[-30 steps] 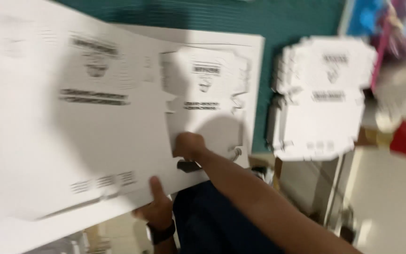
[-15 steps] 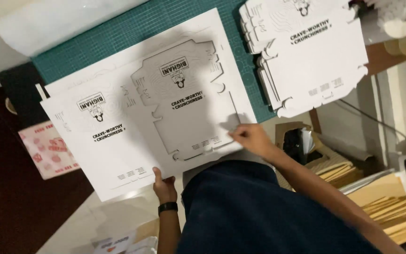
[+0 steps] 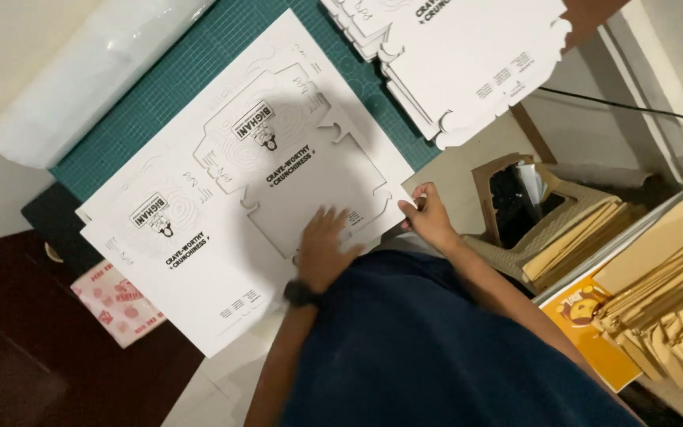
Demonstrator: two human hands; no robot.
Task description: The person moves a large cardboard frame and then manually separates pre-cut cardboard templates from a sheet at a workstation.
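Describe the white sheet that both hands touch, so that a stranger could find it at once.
Start at the green cutting mat. On it lie large white printed sheets. The one wanted is the die-cut box blank on top, under the left hand and pinched at its edge by the right hand. Only it has a notched outline.

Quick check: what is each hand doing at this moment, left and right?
Left hand: open, fingers spread, pressing flat on the white die-cut card sheet.
Right hand: pinching that sheet's lower right edge.
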